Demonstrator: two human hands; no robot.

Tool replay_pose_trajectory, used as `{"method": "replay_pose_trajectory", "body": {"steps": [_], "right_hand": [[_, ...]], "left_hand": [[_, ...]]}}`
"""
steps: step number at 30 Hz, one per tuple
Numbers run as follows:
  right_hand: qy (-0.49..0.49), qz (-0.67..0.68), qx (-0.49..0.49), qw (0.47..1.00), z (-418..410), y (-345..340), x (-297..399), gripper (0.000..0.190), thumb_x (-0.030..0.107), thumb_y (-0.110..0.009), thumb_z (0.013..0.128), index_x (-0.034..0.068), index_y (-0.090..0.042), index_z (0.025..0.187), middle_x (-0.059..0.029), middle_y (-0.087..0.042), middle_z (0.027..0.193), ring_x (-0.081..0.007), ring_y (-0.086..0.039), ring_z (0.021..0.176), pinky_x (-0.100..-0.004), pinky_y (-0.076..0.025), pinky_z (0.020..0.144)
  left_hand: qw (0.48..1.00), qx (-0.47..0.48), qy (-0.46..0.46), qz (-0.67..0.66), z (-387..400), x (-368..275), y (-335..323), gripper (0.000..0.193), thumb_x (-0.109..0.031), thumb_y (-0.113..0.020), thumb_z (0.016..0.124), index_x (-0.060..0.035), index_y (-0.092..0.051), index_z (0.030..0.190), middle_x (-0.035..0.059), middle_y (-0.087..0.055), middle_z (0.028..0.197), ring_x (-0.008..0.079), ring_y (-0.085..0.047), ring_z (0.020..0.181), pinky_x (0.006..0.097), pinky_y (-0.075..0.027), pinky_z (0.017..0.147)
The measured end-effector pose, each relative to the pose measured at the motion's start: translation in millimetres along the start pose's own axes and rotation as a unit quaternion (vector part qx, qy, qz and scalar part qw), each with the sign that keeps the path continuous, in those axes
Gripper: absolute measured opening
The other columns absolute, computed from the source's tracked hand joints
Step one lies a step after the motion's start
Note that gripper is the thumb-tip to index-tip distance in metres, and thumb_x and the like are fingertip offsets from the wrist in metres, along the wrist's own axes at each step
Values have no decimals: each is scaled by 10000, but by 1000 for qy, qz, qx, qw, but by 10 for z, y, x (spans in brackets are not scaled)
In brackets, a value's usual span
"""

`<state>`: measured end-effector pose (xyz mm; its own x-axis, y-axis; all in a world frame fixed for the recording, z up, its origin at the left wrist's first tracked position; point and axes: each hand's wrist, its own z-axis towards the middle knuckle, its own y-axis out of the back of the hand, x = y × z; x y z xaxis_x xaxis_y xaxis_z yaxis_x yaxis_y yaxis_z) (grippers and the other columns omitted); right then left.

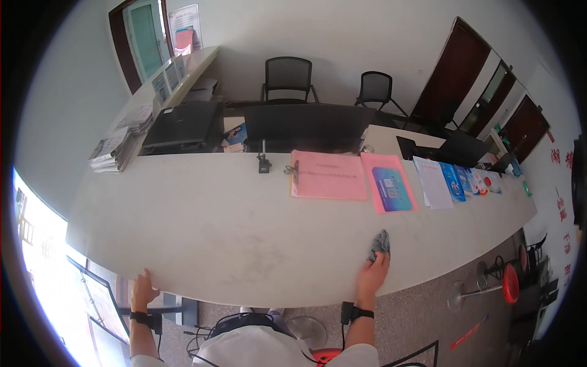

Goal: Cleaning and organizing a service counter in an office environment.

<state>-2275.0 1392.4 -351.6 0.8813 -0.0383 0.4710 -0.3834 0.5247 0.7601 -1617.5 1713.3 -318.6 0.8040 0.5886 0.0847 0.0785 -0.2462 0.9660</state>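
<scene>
A crumpled grey cloth [379, 244] lies against the pale counter top [206, 220] under the fingers of my right hand [373, 276], right of the middle. Dark smudges mark the surface to the left of the cloth. My left hand [144, 290] rests on the counter's near edge at the left, thumb and fingers apart, with nothing in it. Beyond the cloth lie a pink sheet with a blue printed card [392, 189] and a clipboard with pink paper [329, 175]. Each wrist wears a black strap with a small box and cable.
Papers [433, 182] and several leaflets [472, 180] line the counter's far right. A small black stand [263, 164] is near the back edge, before a monitor [307, 126] and a printer [183, 126]. Newspapers [112, 149] are stacked left. A red stool [510, 283] stands at lower right.
</scene>
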Motion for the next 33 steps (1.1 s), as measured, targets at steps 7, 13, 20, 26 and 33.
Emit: {"method": "replay_pose_trajectory", "body": {"steps": [7, 13, 20, 26, 33], "right_hand": [[-15, -24, -3, 1000, -207, 90, 48, 331, 72, -577, 884, 42, -567, 1214, -290, -529, 1404, -484, -504, 1309, -549, -431, 1092], [-5, -42, 5, 999, -536, 243, 343, 349, 71, -585, 879, 26, -571, 1225, -303, -542, 1390, -497, -523, 1276, -534, -447, 1077], [11, -81, 35, 996, -843, 364, 494, 351, 98, -606, 893, 55, -572, 1240, -299, -536, 1392, -484, -543, 1269, -548, -502, 1016], [17, -74, 59, 995, -907, 365, 540, 378, 97, -599, 900, 56, -569, 1274, -294, -531, 1403, -488, -544, 1269, -535, -511, 1018], [-13, -110, 79, 991, -946, 336, 591, 413, 91, -610, 907, 53, -541, 1313, -290, -498, 1448, -470, -525, 1312, -525, -502, 1038]], "left_hand": [[999, -11, -28, 19, 34, -16, -6, 990, -314, -874, 667, 130, -453, 1446, 287, -697, 1066, 441, -677, 1016, 494, -555, 906], [998, -22, -48, 41, 44, 40, -51, 960, -357, -859, 693, 149, -487, 1419, 251, -718, 1060, 386, -700, 1001, 454, -565, 892], [996, -13, -78, 33, 10, -72, 197, 921, -343, -851, 700, 154, -512, 1398, 204, -733, 1013, 332, -711, 971, 422, -576, 837], [996, -28, -79, 37, -53, 23, 123, 906, -342, -843, 709, 135, -516, 1407, 174, -732, 947, 325, -713, 929, 420, -578, 802], [994, -38, -94, 39, -53, 14, 116, 930, -363, -862, 712, 135, -511, 1415, 159, -740, 916, 318, -724, 889, 406, -584, 773]]}}
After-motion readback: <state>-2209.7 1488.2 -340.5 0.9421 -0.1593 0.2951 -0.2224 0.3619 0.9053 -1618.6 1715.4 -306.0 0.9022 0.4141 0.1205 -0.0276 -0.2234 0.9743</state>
